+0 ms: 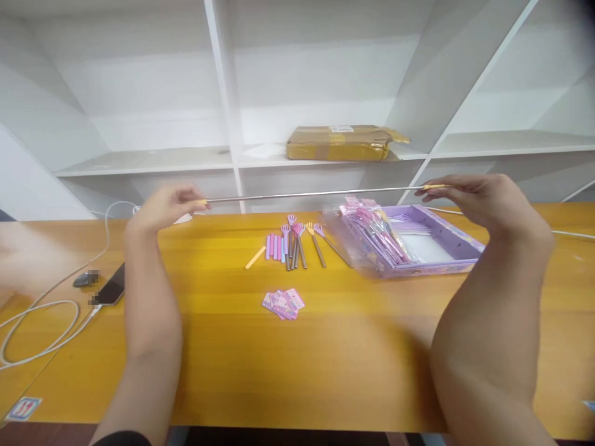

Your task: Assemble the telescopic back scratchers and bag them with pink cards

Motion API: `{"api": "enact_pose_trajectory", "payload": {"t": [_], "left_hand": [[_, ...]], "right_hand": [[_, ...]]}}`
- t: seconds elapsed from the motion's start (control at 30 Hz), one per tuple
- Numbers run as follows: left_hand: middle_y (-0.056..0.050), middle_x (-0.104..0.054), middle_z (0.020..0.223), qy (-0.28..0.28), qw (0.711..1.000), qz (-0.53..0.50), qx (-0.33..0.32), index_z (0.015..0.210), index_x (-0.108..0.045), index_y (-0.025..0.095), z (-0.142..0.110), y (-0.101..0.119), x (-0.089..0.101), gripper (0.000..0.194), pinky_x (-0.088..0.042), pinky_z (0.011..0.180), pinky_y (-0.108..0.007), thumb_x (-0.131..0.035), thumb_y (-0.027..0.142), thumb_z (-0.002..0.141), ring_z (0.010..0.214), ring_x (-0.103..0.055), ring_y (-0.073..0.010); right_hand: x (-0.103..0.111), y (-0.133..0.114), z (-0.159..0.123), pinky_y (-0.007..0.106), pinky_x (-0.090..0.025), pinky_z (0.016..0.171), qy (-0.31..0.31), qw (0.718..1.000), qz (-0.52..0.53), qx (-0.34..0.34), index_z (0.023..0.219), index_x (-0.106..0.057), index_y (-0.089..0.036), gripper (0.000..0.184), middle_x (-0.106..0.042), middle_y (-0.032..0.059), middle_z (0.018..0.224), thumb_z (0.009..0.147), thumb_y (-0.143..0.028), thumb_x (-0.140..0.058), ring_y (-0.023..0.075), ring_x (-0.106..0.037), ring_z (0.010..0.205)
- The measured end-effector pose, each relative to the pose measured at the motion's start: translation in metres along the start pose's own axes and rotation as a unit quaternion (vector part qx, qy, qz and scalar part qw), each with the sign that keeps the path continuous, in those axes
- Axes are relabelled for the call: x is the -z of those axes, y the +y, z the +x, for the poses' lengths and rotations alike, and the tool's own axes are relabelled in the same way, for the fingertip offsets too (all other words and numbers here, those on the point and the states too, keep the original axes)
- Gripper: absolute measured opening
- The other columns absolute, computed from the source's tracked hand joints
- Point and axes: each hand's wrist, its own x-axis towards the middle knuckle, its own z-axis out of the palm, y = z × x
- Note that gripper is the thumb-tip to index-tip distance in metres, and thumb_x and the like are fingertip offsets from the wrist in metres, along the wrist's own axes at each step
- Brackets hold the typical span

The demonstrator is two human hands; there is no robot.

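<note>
Both of my hands are raised above the back of the table, far apart. Stretched level between them is a telescopic back scratcher (307, 194), a thin silver rod with yellow ends. My left hand (160, 207) pinches its left end, and my right hand (488, 195) pinches the right one. The fingers partly hide both ends. Below the rod lie several metal back scratchers (297, 244) with purple, pink and yellow claw heads. Beside them are several pink, purple and blue handle sleeves (275, 246) and one yellow sleeve (255, 257). Pink printed cards (283, 303) lie nearer to me.
A purple box tray (437, 268) stands at right, with plastic-bagged back scratchers (379, 235) on it. At left are a phone (112, 288), a dark mouse-like object (82, 280) and a looped white cable (51, 354). A taped carton (337, 144) sits on the white shelf behind.
</note>
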Motion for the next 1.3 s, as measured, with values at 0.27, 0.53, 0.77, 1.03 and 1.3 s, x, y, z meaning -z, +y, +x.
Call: {"api": "enact_pose_trajectory", "payload": {"t": [0.27,0.53,0.77,1.03,1.3], "left_hand": [[-0.008,-0.086,0.105,-0.072,0.996,0.007,-0.046,0.104,-0.075,0.023,0.003,0.032,-0.030,0.035,-0.057,0.085,-0.036,-0.076,0.055,0.093,0.104,-0.080,-0.0278],[-0.003,-0.086,0.106,-0.162,0.966,0.105,-0.171,0.118,-0.068,0.024,0.004,0.078,-0.096,0.020,-0.052,0.080,-0.032,-0.060,0.035,0.104,0.096,-0.079,-0.0211],[-0.002,-0.085,0.105,-0.094,0.971,0.117,-0.185,0.115,-0.069,0.025,0.006,0.074,-0.095,0.016,-0.052,0.081,-0.033,-0.061,0.035,0.105,0.097,-0.079,-0.0221],[-0.003,-0.084,0.113,-0.044,0.972,0.114,-0.201,0.121,-0.070,0.026,0.014,0.064,-0.096,0.020,-0.054,0.087,-0.036,-0.061,0.037,0.106,0.102,-0.078,-0.0231],[-0.002,-0.084,0.102,-0.070,0.970,0.134,-0.189,0.120,-0.068,0.027,0.010,0.068,-0.095,0.019,-0.051,0.079,-0.035,-0.061,0.039,0.106,0.092,-0.077,-0.0227]], "right_hand": [[-0.040,-0.044,-0.003,0.032,-0.052,0.092,-0.062,0.986,-0.005,0.153,0.102,-0.084,-0.020,0.021,-0.083,0.0068,0.093,0.098,-0.029,-0.065,0.0214,-0.074,0.095],[-0.122,-0.089,-0.005,0.033,-0.052,0.079,-0.128,0.893,-0.049,0.428,0.105,-0.082,-0.019,0.036,-0.082,0.0090,0.096,0.095,-0.013,-0.048,0.0224,-0.075,0.084],[-0.110,-0.083,-0.004,0.035,-0.053,0.077,-0.131,0.899,-0.059,0.415,0.110,-0.082,-0.020,0.032,-0.081,0.0067,0.091,0.104,-0.021,-0.051,0.0223,-0.073,0.077],[-0.102,-0.091,-0.011,0.036,-0.056,0.085,-0.152,0.901,-0.044,0.403,0.110,-0.083,-0.023,0.032,-0.083,0.0059,0.097,0.108,-0.031,-0.052,0.0246,-0.078,0.089],[-0.090,-0.097,-0.019,0.040,-0.057,0.089,-0.147,0.904,-0.048,0.398,0.113,-0.084,-0.024,0.034,-0.084,0.0074,0.102,0.108,-0.035,-0.052,0.0283,-0.079,0.094]]}}
